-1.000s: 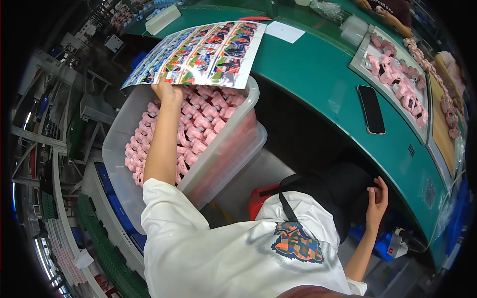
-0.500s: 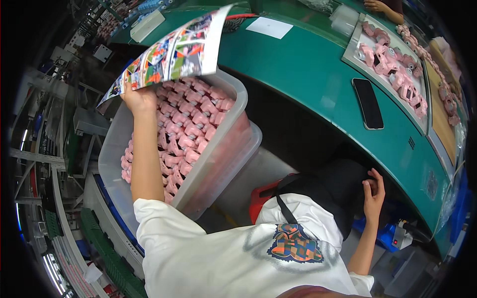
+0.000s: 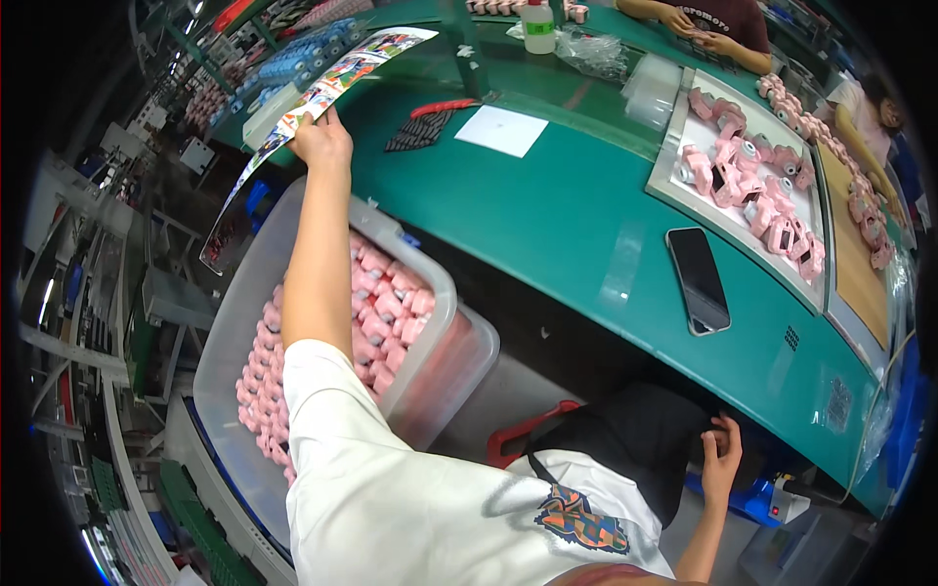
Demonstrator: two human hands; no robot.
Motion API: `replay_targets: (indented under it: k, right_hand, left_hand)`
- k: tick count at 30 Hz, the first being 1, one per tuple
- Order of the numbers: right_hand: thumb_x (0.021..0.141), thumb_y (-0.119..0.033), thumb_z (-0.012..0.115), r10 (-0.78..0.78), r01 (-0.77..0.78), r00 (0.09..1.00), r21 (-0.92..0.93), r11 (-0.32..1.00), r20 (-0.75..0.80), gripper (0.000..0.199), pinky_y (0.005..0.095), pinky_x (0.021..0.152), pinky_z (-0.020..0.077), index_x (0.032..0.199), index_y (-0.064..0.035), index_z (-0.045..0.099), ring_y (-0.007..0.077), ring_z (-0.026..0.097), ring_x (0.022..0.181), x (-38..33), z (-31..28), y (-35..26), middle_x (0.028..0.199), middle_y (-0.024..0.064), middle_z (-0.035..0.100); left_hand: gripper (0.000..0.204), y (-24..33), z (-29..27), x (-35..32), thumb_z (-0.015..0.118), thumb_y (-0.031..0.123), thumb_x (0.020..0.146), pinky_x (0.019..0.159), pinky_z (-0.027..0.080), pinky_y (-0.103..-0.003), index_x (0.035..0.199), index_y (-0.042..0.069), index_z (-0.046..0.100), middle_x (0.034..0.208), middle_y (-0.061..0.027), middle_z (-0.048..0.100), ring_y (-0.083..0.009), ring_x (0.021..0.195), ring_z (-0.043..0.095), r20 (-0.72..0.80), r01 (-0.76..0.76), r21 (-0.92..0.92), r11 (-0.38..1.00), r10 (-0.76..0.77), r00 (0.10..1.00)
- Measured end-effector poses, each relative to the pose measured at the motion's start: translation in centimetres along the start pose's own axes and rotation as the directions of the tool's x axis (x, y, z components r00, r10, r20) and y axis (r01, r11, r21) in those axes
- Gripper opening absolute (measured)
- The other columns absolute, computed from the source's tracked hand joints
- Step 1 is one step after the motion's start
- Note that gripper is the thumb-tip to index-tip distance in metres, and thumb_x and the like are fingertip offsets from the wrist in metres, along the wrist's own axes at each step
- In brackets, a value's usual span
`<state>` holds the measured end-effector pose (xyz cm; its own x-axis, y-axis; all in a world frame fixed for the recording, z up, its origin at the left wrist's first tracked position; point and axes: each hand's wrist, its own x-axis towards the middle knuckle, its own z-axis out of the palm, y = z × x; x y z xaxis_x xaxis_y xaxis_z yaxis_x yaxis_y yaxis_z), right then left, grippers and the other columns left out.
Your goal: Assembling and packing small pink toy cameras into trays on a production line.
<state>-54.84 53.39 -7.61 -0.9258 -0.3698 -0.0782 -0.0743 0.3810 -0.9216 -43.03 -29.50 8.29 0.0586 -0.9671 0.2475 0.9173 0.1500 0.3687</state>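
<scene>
At the far left, my left hand (image 3: 325,142) is closed on the edge of a colourful printed sheet (image 3: 337,86). The sheet curves and dangles past the bench's left end. Under that outstretched arm stands a translucent plastic bin (image 3: 445,298), filled with rows of pink plastic pieces (image 3: 391,305). The arm hides part of them. My right hand (image 3: 721,451) hangs low at the right, by my dark-clad leg and beneath the bench edge. Its fingers are loosely bent and apart, holding nothing.
A green bench (image 3: 557,225) bears a phone (image 3: 698,281), a white paper (image 3: 500,131), a dark striped cloth (image 3: 420,129) and a tray (image 3: 664,181) of pink pieces with grey round parts. A clear bottle (image 3: 537,27) stands farther back. Other people sit across the bench.
My left hand has carried the sheet up and away from over the bin, toward the bench's far left end. The view has shifted. My right hand stays low, holding nothing.
</scene>
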Motion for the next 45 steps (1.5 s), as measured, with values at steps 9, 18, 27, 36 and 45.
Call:
replay_targets:
  k: [9,18,27,36,45]
  right_hand:
    - [0.091,-0.001,0.063,0.151,-0.152,0.985,-0.005,0.988,-0.084,0.044,0.027,0.084,0.0479,0.134,-0.0001,0.055,0.0151,0.059,0.085,-0.7,-0.7,1.9,0.12,0.012,0.065]
    - [0.095,-0.007,0.065,0.186,-0.182,0.981,-0.074,0.981,0.047,0.036,0.0268,0.083,0.0491,0.129,0.0002,0.058,0.0148,0.061,0.088,0.6,-0.6,5.4,0.115,0.0117,0.066]
    - [0.1,-0.01,0.06,0.162,-0.161,0.98,-0.02,0.987,0.114,0.029,0.0253,0.085,0.0483,0.126,0.0032,0.059,0.015,0.061,0.085,2.5,-0.7,8.4,0.106,0.0101,0.066]
    - [0.101,-0.008,0.058,0.043,-0.051,0.995,0.094,0.994,0.089,0.035,0.0258,0.086,0.0488,0.135,0.0009,0.057,0.0152,0.061,0.088,0.0,0.1,7.0,0.11,0.01,0.066]
    - [0.1,-0.007,0.058,0.091,-0.09,0.996,0.044,0.995,-0.025,0.04,0.0256,0.087,0.0489,0.14,-0.0019,0.055,0.0151,0.06,0.09,-3.7,-0.4,8.2,0.113,0.0097,0.066]
  left_hand:
    - [0.05,-12.6,5.4,-1.3,0.051,0.005,0.104,0.109,0.049,-0.05,0.147,0.007,0.026,0.151,-0.0252,0.037,-0.0393,0.132,0.051,-0.021,0.278,0.308,0.91,-0.285,0.958]
    - [0.041,0.2,7.3,-13.6,0.05,0.022,0.108,0.1,0.052,-0.034,0.135,-0.009,0.051,0.13,-0.0216,0.064,-0.0264,0.117,0.065,0.212,0.151,0.908,0.391,-0.738,0.64]
    - [0.051,28.9,-7.6,-20.7,0.063,0.025,0.097,0.1,0.05,-0.032,0.14,-0.001,0.054,0.13,-0.0162,0.067,-0.0263,0.119,0.064,0.019,-0.34,0.857,-0.388,-0.635,0.772]
    - [0.08,24.1,-13.4,-27.2,0.072,0.044,0.083,0.12,0.032,-0.045,0.153,0.012,0.046,0.162,-0.0191,0.035,-0.0354,0.149,0.034,0.121,-0.601,0.602,-0.526,-0.684,0.72]
    - [0.08,19.2,-13.0,-26.1,0.072,0.038,0.075,0.116,0.037,-0.046,0.149,0.017,0.051,0.162,-0.0169,0.035,-0.0362,0.146,0.038,0.261,-0.827,0.493,-0.27,-0.861,0.437]
